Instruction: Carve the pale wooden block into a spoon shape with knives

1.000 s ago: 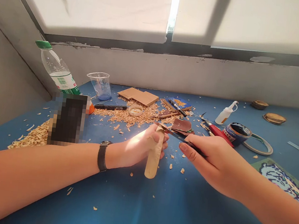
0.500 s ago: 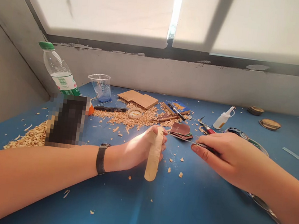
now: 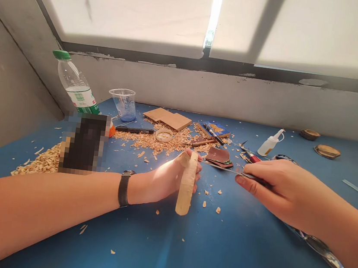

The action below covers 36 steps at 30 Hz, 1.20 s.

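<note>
Clearly, the trouble spot is near the upper end of the wooden piece [image 3: 186,187], where the blade of the knife [image 3: 222,167] reaches across from the right and its tip ends close to the curled fingers of the left hand [image 3: 176,170]. Whether the edge meets the wood there cannot be made out. Should the blade skid off the smooth surface, or be pushed too hard, it could nick those fingers, since no glove shows on either of the hands. A loose hold could also let the wood twist under pressure, and too deep a bite might take off more than wanted or split along the grain. The left hand is closed around the wood's upper part, thumb on the near side; the right hand [image 3: 272,182] is wrapped about the knife's dark handle. As for the wood, it is held in front of the person over the blue worktop [image 3: 138,251], standing nearly upright with a slight lean: pale, cream-yellow, long and narrow, rounded at the lower end, its face uneven with shallow facets. Small wood chips [image 3: 218,210] lie just beyond it, near the sandpaper [image 3: 218,155].
</note>
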{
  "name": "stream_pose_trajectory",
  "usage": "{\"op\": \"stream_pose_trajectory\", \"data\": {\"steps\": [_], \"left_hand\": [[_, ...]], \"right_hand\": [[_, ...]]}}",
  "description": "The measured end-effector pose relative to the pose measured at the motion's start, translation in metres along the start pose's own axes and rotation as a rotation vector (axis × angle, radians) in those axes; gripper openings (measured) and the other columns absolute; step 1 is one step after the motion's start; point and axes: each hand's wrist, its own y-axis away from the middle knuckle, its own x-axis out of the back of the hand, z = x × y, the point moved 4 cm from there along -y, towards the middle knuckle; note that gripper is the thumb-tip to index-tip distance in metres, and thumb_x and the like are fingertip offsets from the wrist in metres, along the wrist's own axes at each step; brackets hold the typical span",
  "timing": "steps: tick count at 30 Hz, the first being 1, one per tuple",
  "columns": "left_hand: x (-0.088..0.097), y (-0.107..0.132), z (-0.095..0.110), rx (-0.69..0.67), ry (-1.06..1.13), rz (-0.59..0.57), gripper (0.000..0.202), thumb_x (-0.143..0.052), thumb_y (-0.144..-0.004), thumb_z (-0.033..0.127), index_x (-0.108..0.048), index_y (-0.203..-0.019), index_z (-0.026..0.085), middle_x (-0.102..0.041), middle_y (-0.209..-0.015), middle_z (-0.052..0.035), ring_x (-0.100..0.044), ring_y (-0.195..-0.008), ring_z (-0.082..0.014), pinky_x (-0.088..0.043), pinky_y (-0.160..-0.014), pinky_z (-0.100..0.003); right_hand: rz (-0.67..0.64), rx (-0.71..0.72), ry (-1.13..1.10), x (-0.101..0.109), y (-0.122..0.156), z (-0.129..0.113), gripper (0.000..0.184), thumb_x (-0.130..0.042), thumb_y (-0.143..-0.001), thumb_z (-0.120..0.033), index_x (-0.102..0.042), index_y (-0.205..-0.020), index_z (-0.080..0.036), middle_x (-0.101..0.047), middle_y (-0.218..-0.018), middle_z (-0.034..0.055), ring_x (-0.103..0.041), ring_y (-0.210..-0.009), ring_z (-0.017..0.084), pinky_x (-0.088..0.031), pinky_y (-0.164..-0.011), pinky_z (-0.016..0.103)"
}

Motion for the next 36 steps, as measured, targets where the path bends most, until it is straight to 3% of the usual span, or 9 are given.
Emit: {"op": "stream_pose_trajectory", "data": {"steps": [15,22,36], "left_hand": [[0.005,0.0,-0.002,-0.016,0.002,-0.062,0.053,-0.074,-0.086,0.071,-0.067,-0.106,0.023,-0.06,-0.091,-0.0004,-0.059,-0.076,-0.0151,-0.057,-0.074,-0.03],[0.006,-0.003,-0.002,0.003,-0.009,-0.029,0.062,-0.081,-0.077,0.074,-0.065,-0.106,0.022,-0.06,-0.086,-0.0004,-0.06,-0.07,-0.0152,-0.058,-0.068,-0.03],[0.008,-0.005,-0.003,0.01,-0.002,-0.059,0.059,-0.075,-0.081,0.076,-0.067,-0.107,0.024,-0.064,-0.083,-0.0012,-0.063,-0.073,-0.017,-0.059,-0.071,-0.031]], "right_hand": [[-0.004,0.004,-0.027,0.001,-0.001,0.0,0.053,-0.044,-0.107,-0.059,-0.039,-0.067,-0.025,-0.048,-0.055,-0.0007,-0.041,-0.054,0.016,-0.026,-0.058,0.04],[-0.053,-0.003,0.002,0.001,-0.001,-0.001,0.052,-0.039,-0.108,-0.059,-0.04,-0.069,-0.025,-0.048,-0.058,-0.0021,-0.041,-0.057,0.015,-0.028,-0.06,0.038],[0.0,0.038,0.063,0.008,0.006,-0.005,0.053,-0.042,-0.107,-0.06,-0.039,-0.068,-0.025,-0.048,-0.058,-0.0025,-0.041,-0.056,0.015,-0.028,-0.059,0.037]]}}
